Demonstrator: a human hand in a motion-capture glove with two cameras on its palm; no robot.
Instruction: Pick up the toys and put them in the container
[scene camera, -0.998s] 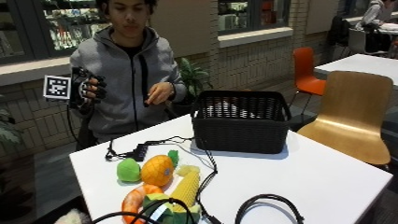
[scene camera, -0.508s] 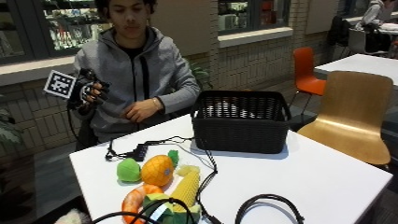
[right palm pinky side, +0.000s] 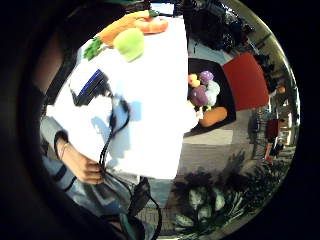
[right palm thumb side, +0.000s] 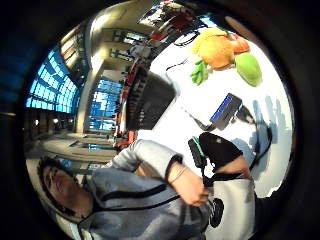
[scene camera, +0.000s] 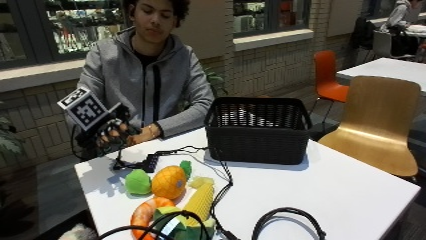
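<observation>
Room: a hall with brick walls and large windows; a wooden chair (scene camera: 376, 125) and an orange chair (scene camera: 328, 75) stand beyond the table's far side.
Table: a white table (scene camera: 346, 190) with a seated person in a grey hoodie (scene camera: 150, 82) at its far left corner.
Container: a black wicker basket (scene camera: 258, 129) stands near the far edge of the table, upright; the little finger side palm view shows toys already inside, among them purple grapes (right palm pinky side: 201, 90) and an orange-brown piece (right palm pinky side: 214, 116).
Toys on the table: a cluster near the front left corner, namely a green apple-like toy (scene camera: 138, 182), an orange pineapple toy (scene camera: 168, 182) touching it, a yellow corn cob (scene camera: 199, 200) just beside the pineapple, and an orange carrot (scene camera: 143, 216) at the front edge.
Right hand: the gloved right hand (scene camera: 110, 134) hovers above the table's far left corner, apart from the toys and from the basket.
Fingers: loosely curled and holding nothing.
Bare hand: the left hand (scene camera: 138, 135) rests at the table's far edge, just beside the gloved hand.
Other items: a small black device (scene camera: 148, 162) with a cable lies near the far left corner; black cable loops (scene camera: 286, 225) lie along the front edge.
</observation>
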